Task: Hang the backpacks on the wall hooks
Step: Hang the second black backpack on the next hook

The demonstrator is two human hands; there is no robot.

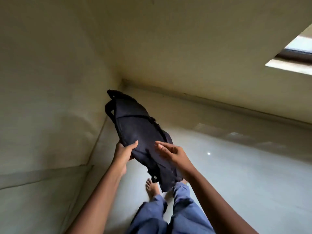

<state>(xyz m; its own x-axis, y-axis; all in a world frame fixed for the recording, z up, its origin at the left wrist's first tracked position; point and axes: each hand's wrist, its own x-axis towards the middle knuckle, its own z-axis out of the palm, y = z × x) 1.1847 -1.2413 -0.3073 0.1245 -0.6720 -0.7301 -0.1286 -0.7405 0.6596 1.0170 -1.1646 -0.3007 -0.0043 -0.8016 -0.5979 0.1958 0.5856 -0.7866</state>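
A limp dark navy backpack is held out in front of me, its far end with a strap loop pointing toward the room's corner. My left hand grips its near left edge, thumb on top. My right hand rests on the fabric at the near right, fingers spread and extended; whether it grips is unclear. The bag's lower end hangs down over my knees. No wall hooks are visible.
Plain cream walls meet in a corner ahead. A glossy pale floor stretches to the right. My bare foot and blue trousers are below. A bright doorway opening shows at the upper right.
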